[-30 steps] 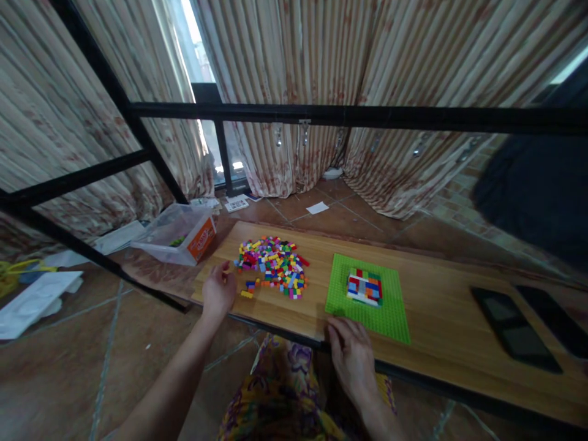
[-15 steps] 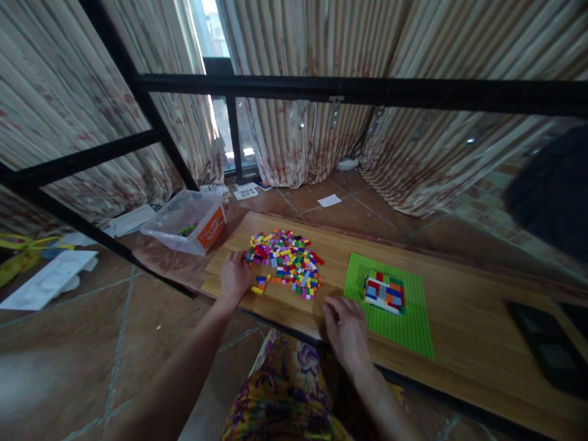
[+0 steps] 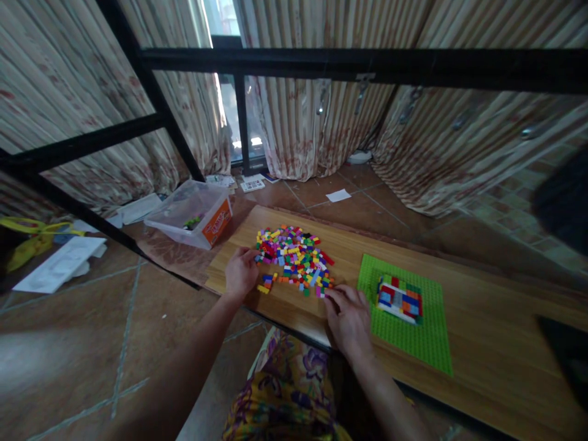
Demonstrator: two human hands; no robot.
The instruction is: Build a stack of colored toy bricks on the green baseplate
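At the surface's (image 3: 496,349) near edge, the right hand (image 3: 350,318) is half curled, fingertips at the toy-brick pile (image 3: 296,252); any hold is unclear. The green studded baseplate (image 3: 432,346) beside it carries a low brick build (image 3: 399,300). Toward the left edge, the left hand (image 3: 241,274) bends its fingers against the pile, grip hidden. The pile spreads toward the far left corner.

My feed's dim, lit from the window (image 3: 223,18), pale glare on floor (image 3: 27,352), right edge soft.
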